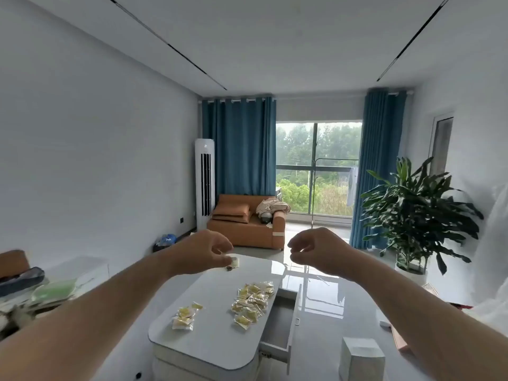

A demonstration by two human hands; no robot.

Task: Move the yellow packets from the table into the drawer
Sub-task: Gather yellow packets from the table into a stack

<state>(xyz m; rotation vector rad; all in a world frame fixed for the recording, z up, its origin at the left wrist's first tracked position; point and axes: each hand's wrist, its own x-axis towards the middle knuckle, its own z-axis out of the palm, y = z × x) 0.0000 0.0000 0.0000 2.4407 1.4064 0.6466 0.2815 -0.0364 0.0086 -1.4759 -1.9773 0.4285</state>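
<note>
Yellow packets lie on the white table (209,350) in two groups: a small cluster (184,318) to the left and a larger pile (253,299) near the right edge. The table's drawer (280,323) stands pulled out on the right side, and its visible inside looks bare. Both my hands hover above the table's far end, well above the packets. My left hand (202,251) has loosely curled fingers held apart. A small white object (235,262) lies just beside its thumb tip. My right hand (316,251) is also loosely curled, with nothing in it.
A white box (361,358) stands on the floor right of the drawer. A large potted plant (415,213) is further right, an orange sofa (247,224) beyond the table. A cluttered surface with a green bag (52,292) sits at the left.
</note>
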